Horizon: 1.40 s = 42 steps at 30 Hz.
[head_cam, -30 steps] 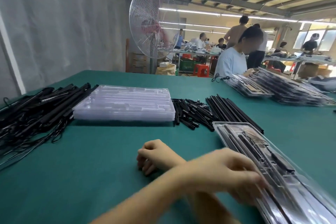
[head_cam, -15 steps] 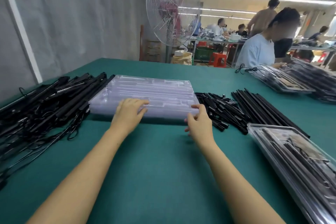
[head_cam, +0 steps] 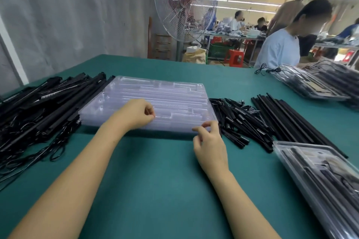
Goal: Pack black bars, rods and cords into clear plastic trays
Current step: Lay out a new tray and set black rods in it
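A stack of empty clear plastic trays (head_cam: 165,95) lies in the middle of the green table (head_cam: 155,190). My left hand (head_cam: 134,114) rests on the stack's near edge, thumb and fingers pinched on the top tray's rim. At the stack's near right corner, my right hand (head_cam: 209,145) pinches the same edge. Long black bars (head_cam: 48,103) are piled left of the trays, with tangled black cords (head_cam: 29,153) in front of them. Short black pieces (head_cam: 237,118) and long thin rods (head_cam: 281,118) lie to the right.
A filled clear tray (head_cam: 320,176) lies at the near right edge. More filled trays (head_cam: 320,81) are stacked at the far right, where a person in a light shirt (head_cam: 279,48) sits. A large standing fan (head_cam: 184,4) is behind the table.
My hands left the filled tray on the right and came to the stack of empty trays. Since half a second ago their fingers have curled into pinches on its near edge.
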Motion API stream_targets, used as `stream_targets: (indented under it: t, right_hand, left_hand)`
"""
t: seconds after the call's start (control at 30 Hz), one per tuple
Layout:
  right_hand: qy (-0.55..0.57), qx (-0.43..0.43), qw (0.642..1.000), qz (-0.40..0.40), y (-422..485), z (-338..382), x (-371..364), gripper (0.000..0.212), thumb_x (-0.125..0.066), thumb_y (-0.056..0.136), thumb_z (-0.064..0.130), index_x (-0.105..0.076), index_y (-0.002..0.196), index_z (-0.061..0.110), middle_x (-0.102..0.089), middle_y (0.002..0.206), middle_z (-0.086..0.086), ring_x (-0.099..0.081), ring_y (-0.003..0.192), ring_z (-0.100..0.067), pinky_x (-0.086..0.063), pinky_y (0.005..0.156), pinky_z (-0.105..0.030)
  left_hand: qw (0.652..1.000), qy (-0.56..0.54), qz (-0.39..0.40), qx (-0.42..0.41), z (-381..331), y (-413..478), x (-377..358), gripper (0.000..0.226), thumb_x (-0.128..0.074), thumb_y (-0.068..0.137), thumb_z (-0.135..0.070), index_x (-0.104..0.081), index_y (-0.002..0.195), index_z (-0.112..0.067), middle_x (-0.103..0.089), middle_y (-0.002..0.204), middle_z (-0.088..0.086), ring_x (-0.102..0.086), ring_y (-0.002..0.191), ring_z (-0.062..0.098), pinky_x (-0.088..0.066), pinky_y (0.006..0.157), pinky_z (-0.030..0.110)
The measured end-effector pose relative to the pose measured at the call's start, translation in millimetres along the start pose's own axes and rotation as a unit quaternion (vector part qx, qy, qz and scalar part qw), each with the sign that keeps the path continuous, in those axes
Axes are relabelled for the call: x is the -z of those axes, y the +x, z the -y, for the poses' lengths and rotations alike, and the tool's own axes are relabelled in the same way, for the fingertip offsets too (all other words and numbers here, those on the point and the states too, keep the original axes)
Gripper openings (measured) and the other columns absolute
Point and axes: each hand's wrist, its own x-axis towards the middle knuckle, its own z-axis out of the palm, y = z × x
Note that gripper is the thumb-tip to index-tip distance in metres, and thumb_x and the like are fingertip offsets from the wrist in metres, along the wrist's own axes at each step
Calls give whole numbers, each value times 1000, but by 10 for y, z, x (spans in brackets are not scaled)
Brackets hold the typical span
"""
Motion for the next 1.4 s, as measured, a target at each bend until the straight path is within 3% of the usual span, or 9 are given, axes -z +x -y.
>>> stream_targets:
  t: [0.3, 0.43, 0.57, 0.77, 0.93, 1.1, 1.23, 1.33, 1.4]
  right_hand:
    - [-8, 10, 1000, -9, 8, 11, 5, 31, -48, 89, 6, -60, 118, 8, -51, 113, -2, -55, 83, -25, -41, 58, -31]
    - [-5, -1, 1000, -9, 7, 4, -2, 32, -48, 90, 7, -60, 119, 10, -51, 115, 0, -52, 74, -23, -36, 58, -29]
    - [1, -4, 1000, -13, 13, 2, -13, 31, -47, 90, 6, -59, 118, 12, -51, 117, 0, -43, 66, -19, -31, 58, -27]
    - [13, -22, 1000, -19, 5, -9, -14, 32, -43, 90, 5, -57, 119, 12, -53, 119, 3, -55, 74, -25, -30, 59, -27]
    - [12, -27, 999, -15, 3, -3, -20, 34, -44, 90, 5, -57, 120, 13, -50, 118, 2, -46, 64, -22, -29, 57, -26]
    - [18, -36, 999, -18, 4, 5, 2, 35, -44, 89, 3, -60, 118, 12, -48, 117, -2, -53, 68, -26, -33, 57, -28]
    - [-2, -33, 999, -21, 7, 29, -10, 35, -45, 88, 3, -60, 119, 11, -45, 119, -5, -55, 74, -28, -32, 56, -28]
    - [-23, -42, 999, -12, 15, 42, -28, 37, -44, 88, 6, -56, 123, 13, -39, 123, -5, -56, 89, -29, -32, 55, -28]
    - [-36, -46, 998, -5, 18, 46, -37, 38, -43, 88, 7, -53, 124, 15, -36, 124, -4, -54, 93, -27, -32, 54, -28]
  left_hand:
    - [996, 46, 24, -77, 46, 54, 18, 11, -60, 89, -26, -63, 78, -28, -62, 81, -13, -58, 79, 7, -49, 74, 26]
    - [992, 55, 29, -112, 58, 61, 21, 13, -64, 86, -32, -62, 74, -30, -61, 79, -15, -57, 77, 3, -51, 72, 29]
    - [992, 65, 39, -103, 38, 66, 39, 15, -63, 87, -31, -61, 73, -29, -61, 79, -14, -58, 78, 6, -53, 76, 36]
    - [996, 46, 43, -67, -46, 64, 84, 16, -65, 81, -28, -62, 65, -28, -63, 73, -13, -60, 74, 6, -55, 75, 35]
    - [996, 56, 49, -57, -84, 75, 95, 18, -65, 80, -25, -61, 63, -25, -64, 72, -11, -61, 75, 10, -55, 73, 36]
    - [990, 96, 66, -77, -113, 85, 113, 19, -61, 87, -26, -59, 69, -23, -63, 77, -8, -60, 76, 14, -53, 72, 34]
    - [966, 230, 42, -114, -127, 74, 33, 13, -48, 95, -18, -53, 83, -18, -56, 91, -3, -56, 85, 21, -47, 72, 35]
    - [923, 354, 6, -149, -115, 33, -79, 17, -40, 93, -5, -47, 103, -16, -49, 107, -1, -52, 98, 20, -31, 63, 28]
    - [888, 419, -38, -187, -96, -13, -153, 26, -46, 86, 3, -46, 105, -14, -50, 106, 1, -52, 94, 18, -29, 57, 27]
